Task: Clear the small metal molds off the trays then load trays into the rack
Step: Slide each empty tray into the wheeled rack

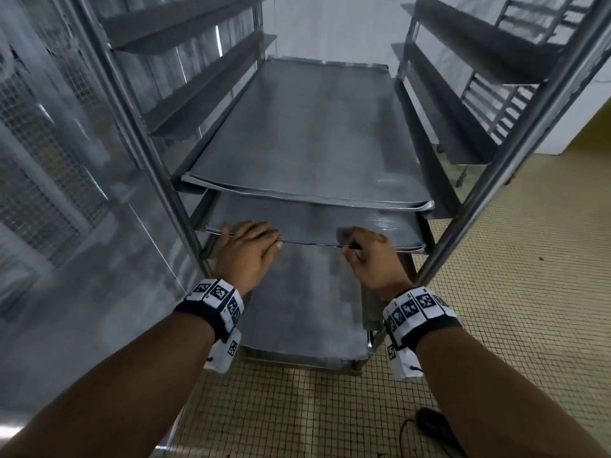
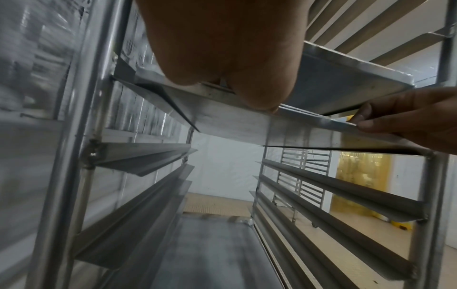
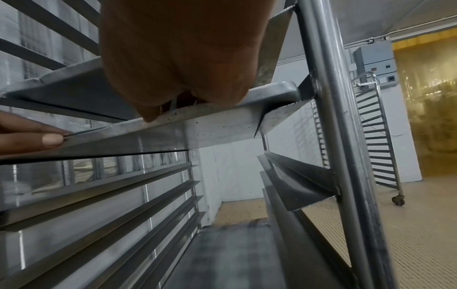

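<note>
Now both hands, left hand (image 1: 246, 249) and right hand (image 1: 370, 259), hold tray (image 1: 307, 228); no writing readable.

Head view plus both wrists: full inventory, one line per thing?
rack: 1, bare steel, straight ahead, angled runners both sides
upper tray: 1, grey metal, seated on runners, nothing on it
lower tray: 1, grey metal, one runner level below, front edge gripped
bottom tray: 1, grey, low in rack near floor
second rack: 1, steel on casters, far right by white wall
strip curtain: 1, yellow, far right
floor: small beige tiles
molds: none visible
wrist bands: 2, black with white marker tags
hands: left hand and right hand, each holding lower tray's front rim
</note>
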The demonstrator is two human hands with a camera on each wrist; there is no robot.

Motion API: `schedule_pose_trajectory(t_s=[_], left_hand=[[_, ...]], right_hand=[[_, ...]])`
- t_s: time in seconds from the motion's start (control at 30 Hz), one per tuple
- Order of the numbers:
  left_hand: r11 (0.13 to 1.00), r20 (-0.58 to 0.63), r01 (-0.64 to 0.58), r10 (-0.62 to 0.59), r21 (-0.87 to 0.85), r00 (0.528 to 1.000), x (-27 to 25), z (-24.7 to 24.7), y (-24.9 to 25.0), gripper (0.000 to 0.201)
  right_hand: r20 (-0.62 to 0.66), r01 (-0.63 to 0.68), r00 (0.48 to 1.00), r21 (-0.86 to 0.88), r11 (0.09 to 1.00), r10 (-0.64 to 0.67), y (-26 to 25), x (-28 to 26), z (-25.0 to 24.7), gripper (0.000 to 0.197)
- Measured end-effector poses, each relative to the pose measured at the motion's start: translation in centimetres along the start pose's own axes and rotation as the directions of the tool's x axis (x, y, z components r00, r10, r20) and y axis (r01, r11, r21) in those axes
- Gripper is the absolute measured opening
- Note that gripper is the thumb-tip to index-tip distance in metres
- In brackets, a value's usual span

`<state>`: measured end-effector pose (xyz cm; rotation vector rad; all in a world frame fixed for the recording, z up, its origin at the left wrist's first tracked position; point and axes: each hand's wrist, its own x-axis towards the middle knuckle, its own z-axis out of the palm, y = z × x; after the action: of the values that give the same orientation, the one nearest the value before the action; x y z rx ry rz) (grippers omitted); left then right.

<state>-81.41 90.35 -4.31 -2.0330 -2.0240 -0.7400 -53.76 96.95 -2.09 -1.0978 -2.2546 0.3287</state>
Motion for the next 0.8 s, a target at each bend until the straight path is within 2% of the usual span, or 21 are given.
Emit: schedule_pose_trajectory(t_s=[0.13,0.27,0.4,0.5,0.6,0.7,0.77,0.8], left_hand=[[0.999,-0.051,-0.018,0.017,-0.027,0.999,0.8,0.7,-0.3,0.037],[0.996,-0.095,-0.081,0.078,-0.023,0.992,0.6,0.9,-0.5,0.03],[0.99,0.006,-0.136,0.136,0.035,0.991,-0.2,0.9,-0.7,0.054],[0.975,0.045,-0.222,0.222,-0.02,0.974,-1.5,1.6,0.3,0.067],[0.907,0.008,-0.386,0.393,-0.169,0.92,-2.7,2.9,3.2,0.059],[0.796,-0.049,-0.48,0.499,-0.369,0.865,-3.6,3.6,8.1,0.042],[0.703,-0.049,-0.487,0.545,-0.518,0.837,-4.5,3.5,12.0,0.03],[0.673,-0.001,-0.458,0.561,-0.581,0.828,-5.1,3.3,14.0,0.027]], right_hand=[[-0.021,-0.013,1.0,-0.018,1.0,0.012,0.5,0.7,0.3,0.009],[0.001,-0.165,0.986,-0.107,0.981,0.166,-0.5,-0.8,0.6,0.028],[0.038,-0.224,0.971,-0.211,0.951,0.237,-2.4,-4.0,1.5,0.057],[0.056,-0.336,0.933,-0.211,0.918,0.354,-3.4,-7.3,1.7,0.056],[0.017,-0.497,0.861,-0.181,0.848,0.508,-4.2,-11.8,0.7,0.055],[-0.062,-0.621,0.781,-0.183,0.762,0.622,-4.8,-16.9,-1.1,0.034],[-0.114,-0.714,0.698,-0.185,0.675,0.707,-5.1,-20.5,-2.9,0.03],[-0.139,-0.768,0.639,-0.178,0.615,0.757,-5.4,-22.4,-4.0,0.03]])
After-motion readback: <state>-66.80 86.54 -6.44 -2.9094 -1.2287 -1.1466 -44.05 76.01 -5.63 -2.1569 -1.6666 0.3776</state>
